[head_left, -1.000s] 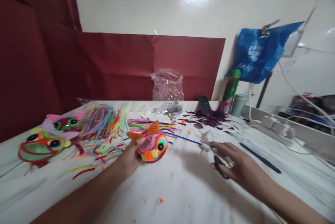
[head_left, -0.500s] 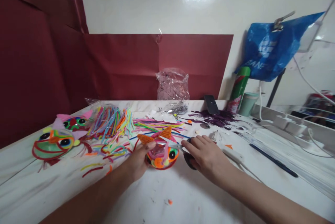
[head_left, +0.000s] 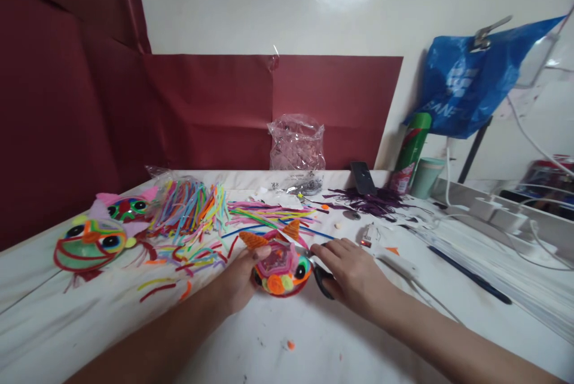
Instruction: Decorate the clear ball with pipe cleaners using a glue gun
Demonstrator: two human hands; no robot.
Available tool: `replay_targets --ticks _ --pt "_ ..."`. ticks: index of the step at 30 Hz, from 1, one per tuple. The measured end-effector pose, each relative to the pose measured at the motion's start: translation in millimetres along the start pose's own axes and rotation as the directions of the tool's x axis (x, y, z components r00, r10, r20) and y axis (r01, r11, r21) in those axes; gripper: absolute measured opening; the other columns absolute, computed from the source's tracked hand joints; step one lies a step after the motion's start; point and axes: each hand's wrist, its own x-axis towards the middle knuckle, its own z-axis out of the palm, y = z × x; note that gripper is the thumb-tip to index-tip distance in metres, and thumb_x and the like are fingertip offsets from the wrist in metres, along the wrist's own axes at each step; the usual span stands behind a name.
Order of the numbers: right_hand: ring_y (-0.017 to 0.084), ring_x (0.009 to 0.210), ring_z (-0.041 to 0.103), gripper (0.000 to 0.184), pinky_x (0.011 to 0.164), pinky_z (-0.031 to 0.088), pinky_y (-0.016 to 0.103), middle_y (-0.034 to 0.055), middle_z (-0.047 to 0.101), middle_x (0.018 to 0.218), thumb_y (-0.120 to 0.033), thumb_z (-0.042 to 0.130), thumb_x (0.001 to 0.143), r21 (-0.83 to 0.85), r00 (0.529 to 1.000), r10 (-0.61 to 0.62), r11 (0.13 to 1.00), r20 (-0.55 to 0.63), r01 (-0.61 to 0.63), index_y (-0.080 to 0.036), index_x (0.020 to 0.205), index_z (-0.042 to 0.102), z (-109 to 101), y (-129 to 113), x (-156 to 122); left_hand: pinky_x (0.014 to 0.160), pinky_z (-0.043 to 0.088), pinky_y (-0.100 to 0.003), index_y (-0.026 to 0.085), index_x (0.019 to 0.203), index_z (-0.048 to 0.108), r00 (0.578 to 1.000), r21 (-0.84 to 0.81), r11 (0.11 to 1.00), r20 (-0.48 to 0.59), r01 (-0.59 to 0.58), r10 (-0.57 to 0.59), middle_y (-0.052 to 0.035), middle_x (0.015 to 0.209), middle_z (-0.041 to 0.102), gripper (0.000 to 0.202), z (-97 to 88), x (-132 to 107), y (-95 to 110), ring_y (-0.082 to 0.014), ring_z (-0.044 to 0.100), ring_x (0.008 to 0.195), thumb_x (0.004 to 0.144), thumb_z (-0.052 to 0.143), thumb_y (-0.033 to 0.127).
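Note:
My left hand (head_left: 240, 279) grips the left side of a colourful animal-face craft (head_left: 280, 282), which has orange pipe-cleaner ears, black eyes and a round orange nose. The craft is held just over the white table, its face toward me. In my right hand (head_left: 354, 270) is a pair of scissors (head_left: 323, 281) with black handles. Their blades reach leftward across the craft's top, beside the right orange ear (head_left: 292, 231). Whether the blades are closed on anything I cannot tell. Behind the craft lie loose pipe cleaners (head_left: 264, 214).
Two finished-looking face crafts (head_left: 89, 252) stand at left, beside a bag of coloured pipe cleaners (head_left: 188, 207). Purple strips (head_left: 376, 200) lie at the back right. A glue gun (head_left: 399, 264), a dark pen-like stick (head_left: 469, 274) and a power strip (head_left: 511, 231) are to the right.
The craft has tipped and shifted slightly right and down, showing more of its pink top. The scissors have turned a little, their blades still at the right ear.

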Motion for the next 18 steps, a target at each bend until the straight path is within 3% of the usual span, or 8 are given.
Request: replay_targets --ticks 10,18 --pt "0.021 0.063 0.055 0.031 0.058 0.04 0.031 0.0077 0.064 0.07 -0.018 0.048 0.074 0.039 0.992 -0.063 0.997 -0.105 0.067 -0.012 0.101 0.062 9.6 0.2 -0.4 0.078 0.051 -0.035 0.013 0.09 0.073 0.999 -0.034 0.999 -0.003 0.039 -0.039 -0.0108 0.087 0.077 0.038 1.9 0.2 0.2 -0.0259 0.069 0.082 0.065 0.078 0.041" --pt "0.02 0.064 0.054 0.033 0.06 0.041 0.03 0.0071 0.063 0.072 -0.011 0.049 0.069 -0.006 0.988 -0.091 0.996 -0.128 0.091 -0.014 0.099 0.063 13.2 2.0 2.5 0.073 0.052 -0.034 0.013 0.083 0.072 0.999 -0.073 0.997 -0.042 0.022 -0.025 -0.0088 0.081 0.077 0.034 0.0 2.2 1.8 -0.0237 0.069 0.075 0.061 0.081 0.038"
